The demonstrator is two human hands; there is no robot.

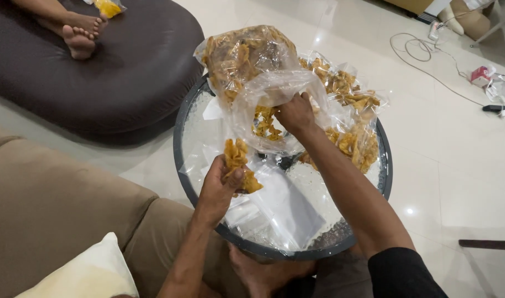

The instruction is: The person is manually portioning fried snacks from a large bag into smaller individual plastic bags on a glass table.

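Crunchy chips in one hand, open bag just past it

The left hand [222,185] is closed around a bunch of yellow chips [237,165], low over the round glass table [181,149]. Just past it, up and to the right, the right hand [296,113] pinches the rim of the small clear bag [263,105]. The left hand is nearer. Full chip bags [241,55] lie farther back.

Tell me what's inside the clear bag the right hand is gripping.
The clear bag holds a few golden fried chips near its bottom. The right hand bunches the plastic at its mouth, and glare hides the rest. The left hand holds more chips outside it.
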